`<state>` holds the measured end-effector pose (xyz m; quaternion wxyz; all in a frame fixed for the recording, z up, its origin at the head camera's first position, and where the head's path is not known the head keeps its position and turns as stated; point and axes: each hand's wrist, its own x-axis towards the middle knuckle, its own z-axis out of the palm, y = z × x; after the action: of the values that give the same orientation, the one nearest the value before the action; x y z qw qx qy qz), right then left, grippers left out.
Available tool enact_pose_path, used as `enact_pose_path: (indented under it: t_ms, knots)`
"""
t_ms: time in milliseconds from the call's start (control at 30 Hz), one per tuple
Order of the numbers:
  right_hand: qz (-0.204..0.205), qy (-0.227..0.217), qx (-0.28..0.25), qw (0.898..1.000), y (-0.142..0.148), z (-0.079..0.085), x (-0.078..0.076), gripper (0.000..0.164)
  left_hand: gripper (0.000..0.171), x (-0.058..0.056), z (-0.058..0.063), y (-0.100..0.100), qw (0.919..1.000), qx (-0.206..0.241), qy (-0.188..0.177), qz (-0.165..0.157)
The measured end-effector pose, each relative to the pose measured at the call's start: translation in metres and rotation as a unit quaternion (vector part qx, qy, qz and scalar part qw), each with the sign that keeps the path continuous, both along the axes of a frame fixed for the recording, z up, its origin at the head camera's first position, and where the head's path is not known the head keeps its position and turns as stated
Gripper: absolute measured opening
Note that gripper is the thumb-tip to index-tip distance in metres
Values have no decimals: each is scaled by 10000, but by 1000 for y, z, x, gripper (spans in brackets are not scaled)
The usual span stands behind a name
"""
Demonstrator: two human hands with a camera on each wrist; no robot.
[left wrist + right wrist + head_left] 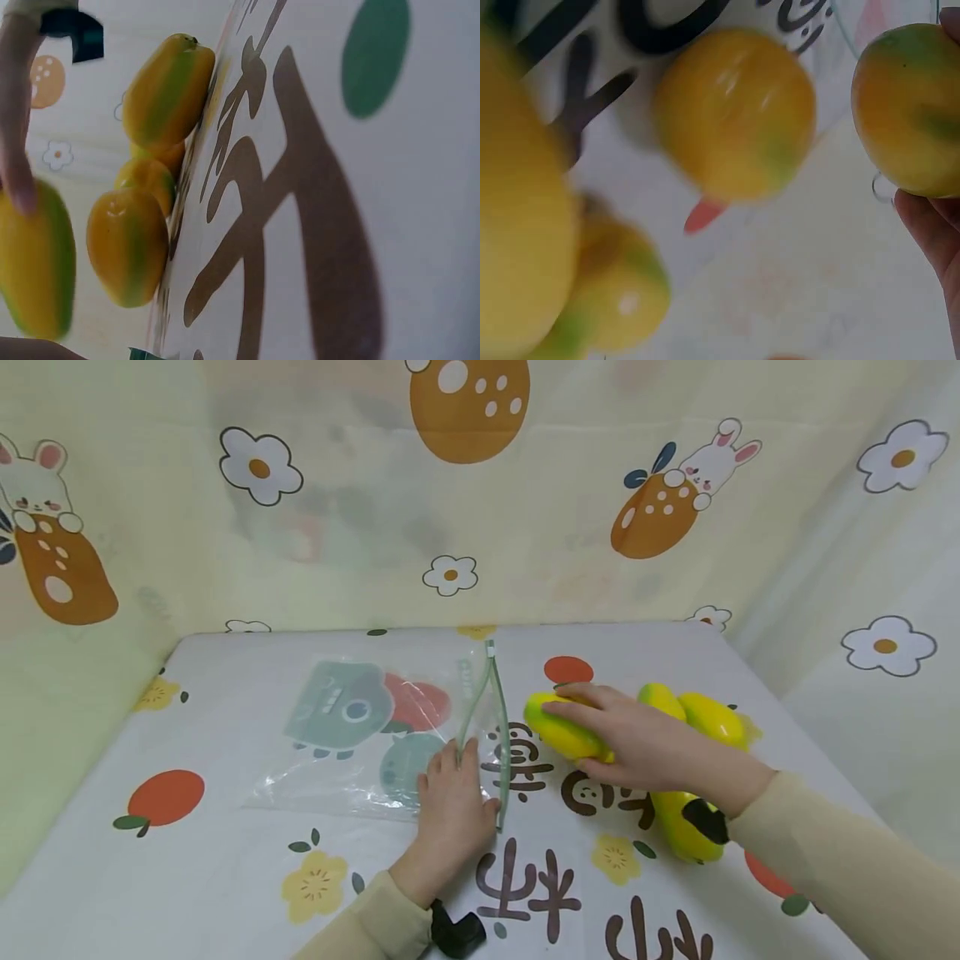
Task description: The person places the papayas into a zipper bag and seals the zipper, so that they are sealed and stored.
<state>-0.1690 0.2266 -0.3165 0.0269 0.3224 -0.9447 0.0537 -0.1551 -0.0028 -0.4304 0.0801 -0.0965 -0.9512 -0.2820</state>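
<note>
A clear zip bag with a green zip edge lies flat on the table, its mouth parted towards the right. My left hand holds the bag at its mouth, fingers over the upper zip strip and thumb by the lower one. My right hand grips a yellow-green mango just right of that mouth; the same mango shows in the right wrist view. Beneath and beyond the right forearm lie several more mangoes, one mango nearer me and partly hidden by the wrist.
The table is covered by a white cloth printed with fruit, flowers and brown lettering. A cream curtain with rabbit and flower prints hangs along the back, and another curtain closes the right side. A black wrist strap sits on the left wrist.
</note>
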Motion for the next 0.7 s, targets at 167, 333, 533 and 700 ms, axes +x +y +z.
enact_pose_path:
  t_ms: [167, 333, 533, 700]
  knots:
    - [138, -513, -111, 9985, -40, -19, -33, 66, 81, -1, 1, -1, 9999, -115, -83, 34]
    - [289, -725, -275, 9966, -55, -36, -53, 65, 85, 0, 1, 4, 9996, -269, -3, 77]
    - [127, -1177, -719, 9904, -64, -49, -69, 65, 89, -1, 1, 4, 9996, -229, -59, 151]
    - [-163, -1608, -1175, 9798, -71, -57, -82, 65, 93, -3, 1, -1, 9997, -130, -91, 191]
